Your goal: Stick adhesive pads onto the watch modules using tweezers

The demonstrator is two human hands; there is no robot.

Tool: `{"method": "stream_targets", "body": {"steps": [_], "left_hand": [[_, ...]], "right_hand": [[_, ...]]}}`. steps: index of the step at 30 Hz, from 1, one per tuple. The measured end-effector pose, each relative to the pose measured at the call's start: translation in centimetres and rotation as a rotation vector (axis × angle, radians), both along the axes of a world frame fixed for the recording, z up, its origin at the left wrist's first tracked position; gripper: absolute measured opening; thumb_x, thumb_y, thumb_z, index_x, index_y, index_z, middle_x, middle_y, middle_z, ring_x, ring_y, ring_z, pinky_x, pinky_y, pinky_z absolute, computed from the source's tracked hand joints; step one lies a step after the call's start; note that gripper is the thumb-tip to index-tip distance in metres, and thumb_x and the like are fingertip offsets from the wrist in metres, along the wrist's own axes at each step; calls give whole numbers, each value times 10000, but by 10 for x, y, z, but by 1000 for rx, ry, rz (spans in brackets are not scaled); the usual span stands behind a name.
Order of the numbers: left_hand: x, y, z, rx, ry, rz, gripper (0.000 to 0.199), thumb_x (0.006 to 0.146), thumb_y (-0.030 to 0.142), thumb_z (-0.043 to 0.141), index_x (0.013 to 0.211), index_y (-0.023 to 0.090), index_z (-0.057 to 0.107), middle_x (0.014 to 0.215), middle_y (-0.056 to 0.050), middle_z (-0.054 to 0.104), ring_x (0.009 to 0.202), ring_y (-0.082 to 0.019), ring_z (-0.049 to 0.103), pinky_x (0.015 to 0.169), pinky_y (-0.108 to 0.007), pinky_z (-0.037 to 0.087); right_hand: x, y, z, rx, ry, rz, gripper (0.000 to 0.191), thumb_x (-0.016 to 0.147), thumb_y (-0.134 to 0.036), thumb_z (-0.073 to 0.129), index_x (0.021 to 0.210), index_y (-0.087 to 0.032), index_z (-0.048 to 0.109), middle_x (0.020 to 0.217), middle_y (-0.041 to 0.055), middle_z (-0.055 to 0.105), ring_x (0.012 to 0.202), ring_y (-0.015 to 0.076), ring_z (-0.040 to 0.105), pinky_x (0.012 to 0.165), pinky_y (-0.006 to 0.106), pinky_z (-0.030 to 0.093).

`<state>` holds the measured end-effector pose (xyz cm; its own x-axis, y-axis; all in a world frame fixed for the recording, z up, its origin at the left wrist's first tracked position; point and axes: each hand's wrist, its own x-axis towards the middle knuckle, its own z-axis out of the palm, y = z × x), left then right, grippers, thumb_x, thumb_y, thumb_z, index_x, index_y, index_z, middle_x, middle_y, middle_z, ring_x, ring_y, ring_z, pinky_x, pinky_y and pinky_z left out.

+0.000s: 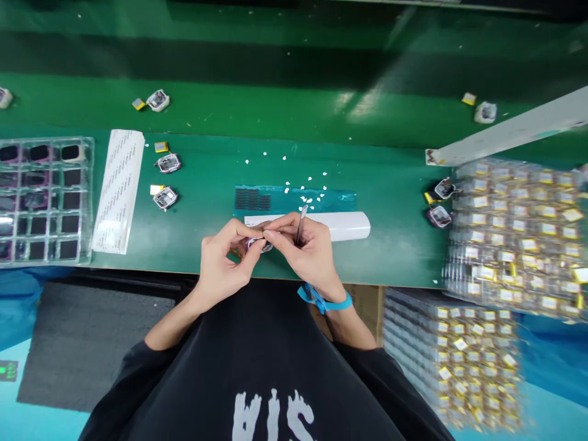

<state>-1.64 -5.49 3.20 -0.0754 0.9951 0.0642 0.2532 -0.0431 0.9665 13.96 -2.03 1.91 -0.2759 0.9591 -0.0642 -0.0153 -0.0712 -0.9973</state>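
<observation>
My left hand (224, 262) is closed around a small purple-edged watch body (265, 246), held near the front edge of the bench. At its upper edge my right thumb and fingertips meet the left ones; what they pinch there is too small to tell. Metal tweezers (301, 225) are tucked in the fingers of my right hand (309, 252), their end pointing up and away from the watch body. Just beyond the hands lie a white rolled sheet (349, 226) and a blue film strip (340, 199) with dark strips on it. Several small white bits (310, 200) are scattered there.
Open watch bodies with yellow batteries (165, 197) lie at left, others (439, 215) at right. A clear tray (87, 245) of watch parts and a white printed sheet (118, 190) are on the left. Stacked trays (452, 269) and a slanted white bar (509, 128) stand on the right.
</observation>
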Motion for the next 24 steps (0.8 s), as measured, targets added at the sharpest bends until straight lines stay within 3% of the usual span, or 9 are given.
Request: {"method": "stream_targets", "body": {"steps": [3,6,8,10,13,17,20,24], "left_hand": [[-3,-3,-5,-48,3,-4,114,879,200,739,985,175,704,846,-20,787,598,-100,675,556,-196,516],[-7,-6,-10,-117,-18,-70,105,893,230,744,981,172,754,899,-46,816,671,-129,722,612,-217,551],[-10,-7,-15,-135,29,-108,83,907,241,737,950,178,770,894,-48,823,694,-139,731,626,-223,549],[-12,-7,-21,-116,100,-110,85,928,248,715,963,185,761,968,-58,829,704,-140,727,637,-229,545],[-13,-3,-35,-50,184,-133,112,968,247,651,1025,187,727,1098,-86,816,767,-154,732,683,-244,545],[-13,4,-48,-80,286,-205,138,990,234,588,1087,196,679,1115,-79,809,756,-155,725,662,-232,512],[-14,6,-50,-156,301,-214,139,998,246,574,1106,206,652,1115,-62,810,632,-121,678,580,-206,461],[-14,8,-48,-153,320,-227,126,997,235,581,1104,211,645,1130,-55,809,601,-110,656,560,-199,431]], "right_hand": [[2,2,-7,-30,25,-4,361,867,-548,782,847,-201,688,830,32,764,704,166,713,640,288,598],[13,6,-15,-24,-74,-5,492,997,-621,574,763,-205,693,631,-13,643,540,121,590,539,260,506],[24,9,-19,-24,-117,-64,617,1059,-642,405,711,-211,677,618,-5,616,521,120,559,532,270,479],[36,13,-23,37,-183,-175,663,1060,-663,372,646,-220,640,626,8,620,572,137,584,580,287,490],[49,16,-30,99,-289,-266,677,1050,-663,408,580,-227,626,563,11,607,561,147,593,592,293,501],[50,18,-42,-2,-248,-196,543,1003,-639,546,746,-209,753,675,36,725,587,162,682,626,297,592],[48,19,-51,-44,-227,-197,476,960,-621,628,814,-193,777,707,53,753,594,175,712,640,310,627],[46,19,-56,-43,-235,-190,469,965,-591,635,745,-197,764,744,65,768,647,184,741,657,307,637]]}}
